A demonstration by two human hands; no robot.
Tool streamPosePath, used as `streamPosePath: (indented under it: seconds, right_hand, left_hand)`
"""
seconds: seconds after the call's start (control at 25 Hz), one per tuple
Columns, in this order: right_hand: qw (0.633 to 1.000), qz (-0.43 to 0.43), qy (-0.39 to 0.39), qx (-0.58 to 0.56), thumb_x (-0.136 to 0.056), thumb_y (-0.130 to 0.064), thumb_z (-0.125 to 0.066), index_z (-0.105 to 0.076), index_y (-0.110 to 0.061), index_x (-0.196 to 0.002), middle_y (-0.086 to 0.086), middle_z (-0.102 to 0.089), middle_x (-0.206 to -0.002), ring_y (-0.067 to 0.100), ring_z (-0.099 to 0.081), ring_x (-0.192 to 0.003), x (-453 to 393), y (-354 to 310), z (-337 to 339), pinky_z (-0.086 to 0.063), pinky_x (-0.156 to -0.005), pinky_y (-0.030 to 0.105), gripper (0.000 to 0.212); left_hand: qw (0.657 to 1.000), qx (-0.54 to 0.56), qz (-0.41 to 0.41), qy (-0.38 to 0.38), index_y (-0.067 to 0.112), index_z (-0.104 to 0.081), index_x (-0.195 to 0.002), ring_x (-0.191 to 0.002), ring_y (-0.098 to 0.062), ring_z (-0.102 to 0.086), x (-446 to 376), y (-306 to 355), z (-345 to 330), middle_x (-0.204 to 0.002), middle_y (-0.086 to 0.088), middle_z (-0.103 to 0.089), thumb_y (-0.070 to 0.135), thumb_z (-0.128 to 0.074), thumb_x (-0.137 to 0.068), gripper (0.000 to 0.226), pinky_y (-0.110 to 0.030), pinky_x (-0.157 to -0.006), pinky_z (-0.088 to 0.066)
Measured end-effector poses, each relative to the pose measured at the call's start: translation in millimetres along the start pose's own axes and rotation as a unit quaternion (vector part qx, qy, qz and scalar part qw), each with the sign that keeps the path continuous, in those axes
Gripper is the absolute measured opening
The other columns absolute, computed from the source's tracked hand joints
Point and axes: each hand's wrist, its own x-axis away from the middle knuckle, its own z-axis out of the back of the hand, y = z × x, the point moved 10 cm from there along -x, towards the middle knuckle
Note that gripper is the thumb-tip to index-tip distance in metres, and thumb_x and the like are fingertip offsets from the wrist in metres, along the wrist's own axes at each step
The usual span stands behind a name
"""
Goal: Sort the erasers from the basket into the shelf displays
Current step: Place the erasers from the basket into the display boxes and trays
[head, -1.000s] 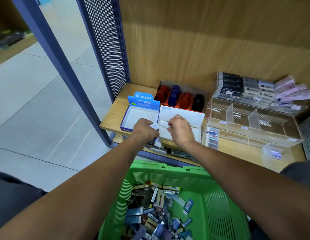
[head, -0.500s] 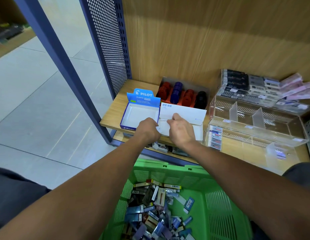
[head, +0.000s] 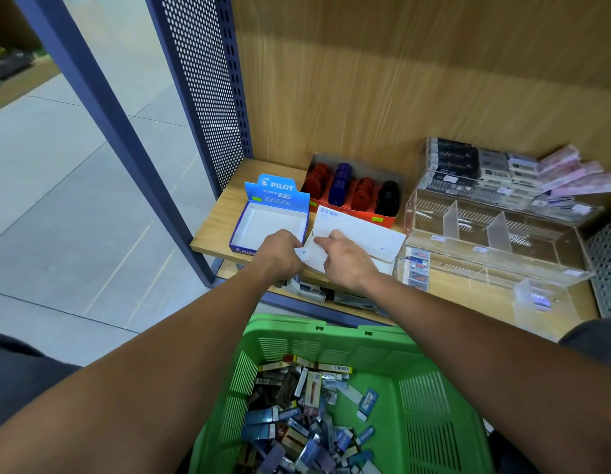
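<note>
White box [head: 357, 239] w/ its flap folded open sits at the front edge of the wooden shelf [head: 211, 234]; both hands are on its near-left corner. Left hand [head: 280, 256] is curled, fingers pinching a small white eraser [head: 303, 253] at that corner. Right hand [head: 345, 260] has fingers bent, thumb and forefinger tips pinching the box's left edge just above the eraser. The two hands are nearly touching, eraser between them.

Just left of the grip: blue box [head: 269, 220] marked PILOT, lid up, white inside showing. Behind the grip, up vs. the wood back wall: orange tray [head: 351, 193] w/ red, blue and black round items in rows. Right of the grip: clear plastic display [head: 485, 248] w/ dividers; a few small packs stand at its front-left corner, just beside the white box. Behind that, stacked dark and pink packs [head: 502, 172].

Below the grip, near the person: green basket [head: 416, 354], under both forearms. Loose pile of wrapped erasers [head: 307, 419] lies in its left half, mostly blue, black and silver sleeves. More packs on a lower shelf under the hands, too hidden to tell what. Blue perforated panel [head: 201, 90] stands left of the shelf, tiled floor beyond.
</note>
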Motion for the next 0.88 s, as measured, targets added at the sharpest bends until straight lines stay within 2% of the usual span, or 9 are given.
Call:
streamPosePath:
  seconds: [0.08,0.2,0.32,0.4,0.56,0.68,0.76,0.8,0.88]
  right_hand:
    - [0.997,-0.015,0.021,-0.075,-0.093,0.0,-0.047,-0.062,-0.017,-0.131,0.004,-0.06,-0.119,0.024,-0.058,-0.107,2,6,14,-0.05,-0.093,0.035,0.044]
    - [0.986,-0.049,0.04,-0.155,-0.092,-0.006,-0.055,-0.073,-0.019,-0.098,-0.002,-0.066,-0.095,0.018,-0.062,-0.089,15,19,34,-0.052,-0.078,0.028,0.023]
    - [0.999,0.004,-0.04,0.013,-0.088,-0.032,-0.068,-0.066,-0.023,-0.1,-0.006,-0.063,-0.095,0.018,-0.06,-0.088,40,21,24,-0.051,-0.074,0.033,0.015]
    - [0.988,0.015,-0.041,0.145,-0.091,-0.024,-0.064,-0.063,-0.022,-0.099,0.001,-0.065,-0.101,0.024,-0.06,-0.089,53,32,17,-0.05,-0.071,0.035,0.008]
    - [0.984,0.009,-0.005,0.176,-0.091,-0.011,-0.053,-0.061,-0.02,-0.088,0.009,-0.066,-0.098,0.029,-0.06,-0.084,56,42,23,-0.041,-0.064,0.032,0.012]
    - [0.987,0.008,-0.006,0.158,-0.091,-0.021,-0.057,-0.065,-0.021,-0.097,0.007,-0.066,-0.104,0.028,-0.062,-0.091,51,40,29,-0.049,-0.07,0.034,0.011]
    - [0.999,-0.031,0.004,0.016,-0.09,-0.023,-0.06,-0.068,-0.02,-0.105,0.005,-0.068,-0.106,0.025,-0.064,-0.095,51,37,41,-0.055,-0.079,0.037,0.017]
    - [0.986,-0.069,0.004,-0.151,-0.089,-0.016,-0.06,-0.068,-0.016,-0.108,0.007,-0.07,-0.104,0.025,-0.067,-0.094,52,38,47,-0.057,-0.082,0.038,0.02]
    - [0.862,-0.127,-0.059,-0.488,-0.088,0.002,-0.058,-0.061,-0.008,-0.113,0.015,-0.073,-0.094,0.03,-0.073,-0.087,61,28,41,-0.06,-0.081,0.039,0.026]
  left_hand:
    - [0.998,0.066,0.003,0.006,0.006,-0.072,-0.097,-0.065,-0.024,-0.063,3,-2,7,-0.086,-0.013,-0.068,0.001,-0.074,-0.078,0.02,-0.025,-0.045,-0.049]
    - [0.991,0.131,-0.004,0.032,0.004,-0.072,-0.087,-0.059,-0.019,-0.057,12,1,22,-0.081,-0.013,-0.069,-0.004,-0.071,-0.078,0.012,-0.02,-0.045,-0.041]
    - [0.983,0.179,-0.001,0.045,0.007,-0.073,-0.085,-0.062,-0.019,-0.059,22,8,27,-0.078,-0.011,-0.07,-0.004,-0.07,-0.076,0.014,-0.021,-0.051,-0.043]
    - [0.975,0.217,0.0,0.056,0.01,-0.075,-0.087,-0.069,-0.02,-0.063,26,13,27,-0.083,-0.01,-0.072,-0.004,-0.07,-0.074,0.019,-0.025,-0.058,-0.049]
    - [0.945,0.32,0.014,0.059,0.007,-0.075,-0.093,-0.086,-0.026,-0.07,30,21,22,-0.097,-0.015,-0.074,-0.008,-0.074,-0.075,0.023,-0.031,-0.068,-0.057]
    - [0.921,0.388,0.029,0.031,0.004,-0.074,-0.097,-0.087,-0.031,-0.072,35,28,13,-0.1,-0.018,-0.073,-0.012,-0.072,-0.077,0.026,-0.033,-0.062,-0.058]
    - [0.894,0.446,0.038,0.002,0.004,-0.073,-0.103,-0.081,-0.03,-0.072,40,34,5,-0.099,-0.018,-0.073,-0.014,-0.069,-0.079,0.03,-0.031,-0.055,-0.056]
    - [0.88,0.472,0.042,-0.01,0.004,-0.073,-0.105,-0.079,-0.03,-0.071,42,37,1,-0.099,-0.018,-0.073,-0.014,-0.068,-0.08,0.032,-0.031,-0.056,-0.056]
    - [0.858,0.512,0.043,-0.022,0.007,-0.073,-0.105,-0.08,-0.031,-0.071,44,42,-5,-0.099,-0.018,-0.073,-0.015,-0.068,-0.08,0.033,-0.035,-0.06,-0.058]
